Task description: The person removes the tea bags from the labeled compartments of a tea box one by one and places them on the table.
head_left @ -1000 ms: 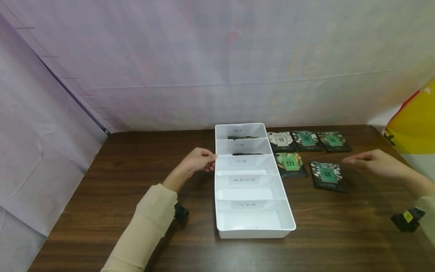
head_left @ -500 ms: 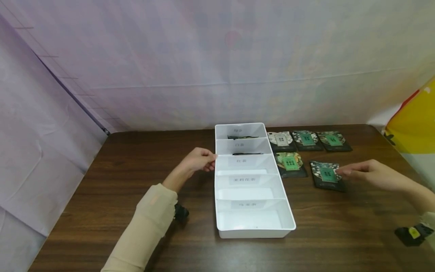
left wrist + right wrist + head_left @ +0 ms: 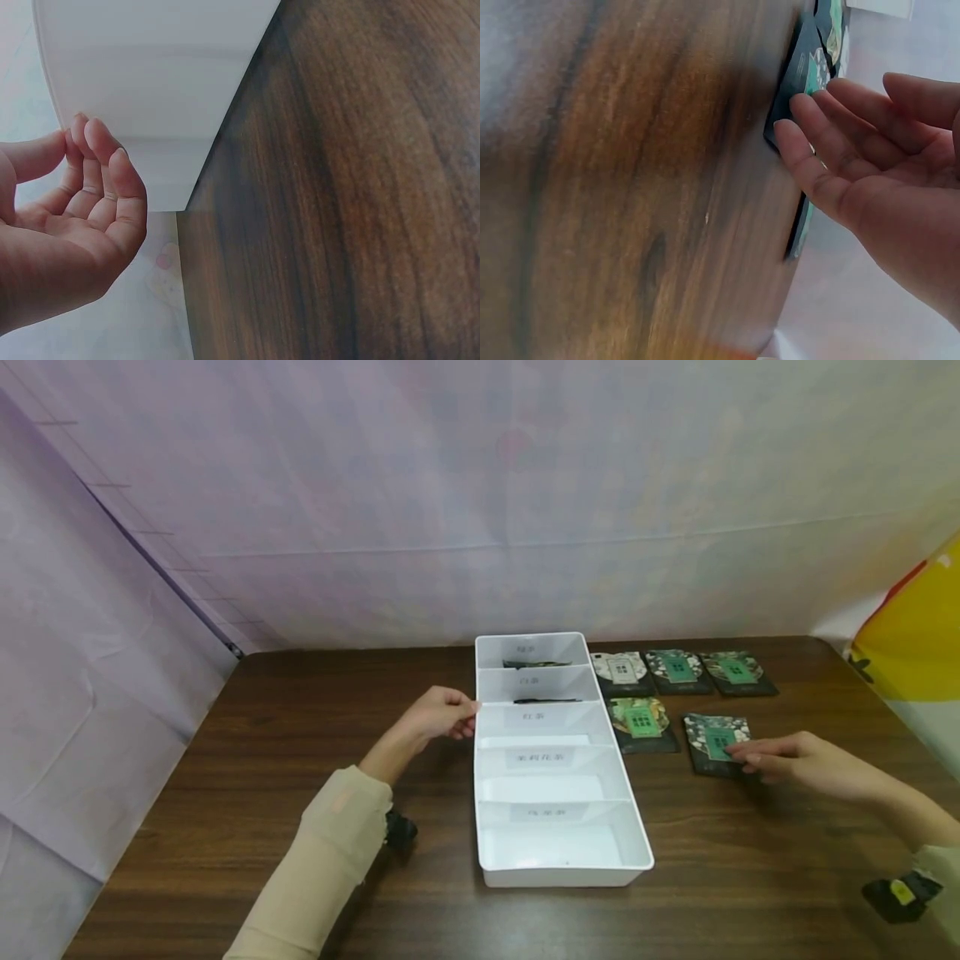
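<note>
A white divided box [image 3: 555,877] with labelled compartments stands on the table. My left hand [image 3: 442,714] pinches its left rim between thumb and fingers; the left wrist view shows the thumb meeting the fingertips at that rim. On the box's right, a dark tea packet [image 3: 708,764] with a green label lies flat. My right hand [image 3: 806,764] reaches over the packet's right side, hiding part of it. In the right wrist view the fingers [image 3: 802,142] of that hand are loosely extended at the packet [image 3: 784,97], and the thumb stands apart from it.
More tea packets lie right of the box: a white-labelled one [image 3: 621,672], two green-labelled ones [image 3: 678,670] at the back and another [image 3: 643,724] nearer. Packets stand in the box's two far compartments, one with only its dark edge [image 3: 547,700] showing. A pale curtain [image 3: 375,568] hangs behind the table.
My right hand has moved left and toward the near side, from beside the near tea packet to over it. The packet has shifted very slightly left. My left hand stays at the box rim.
</note>
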Tool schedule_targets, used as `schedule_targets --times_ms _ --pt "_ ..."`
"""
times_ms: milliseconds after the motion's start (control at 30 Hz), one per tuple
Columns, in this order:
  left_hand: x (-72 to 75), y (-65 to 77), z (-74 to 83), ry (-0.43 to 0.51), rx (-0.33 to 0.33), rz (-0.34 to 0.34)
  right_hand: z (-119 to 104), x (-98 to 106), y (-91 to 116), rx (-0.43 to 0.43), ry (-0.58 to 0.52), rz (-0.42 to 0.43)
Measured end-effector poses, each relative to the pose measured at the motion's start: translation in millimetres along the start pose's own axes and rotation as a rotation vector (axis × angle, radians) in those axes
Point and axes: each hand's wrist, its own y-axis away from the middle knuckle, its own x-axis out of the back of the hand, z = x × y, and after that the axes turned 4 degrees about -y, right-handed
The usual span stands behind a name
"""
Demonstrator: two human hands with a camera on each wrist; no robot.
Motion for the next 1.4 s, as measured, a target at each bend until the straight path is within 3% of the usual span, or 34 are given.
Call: schedule_targets --times_ms 400,633,1000,1400 --pt "-0.8 -0.8 0.0 0.001 0.010 0.004 -2 4 -14 -0.110 0.050 0.039" --pt "-0.9 0.7 0.4 0.003 0.001 0.000 -2 5 -21 -0.056 0.077 0.054" --pt "-1.1 0.3 0.5 0.008 0.005 -0.004 -3 7 -28 -0.047 0.119 0.062" --pt "-0.1 -0.3 0.9 0.001 -0.001 -0.003 -5 9 -28 -0.015 0.061 0.063"
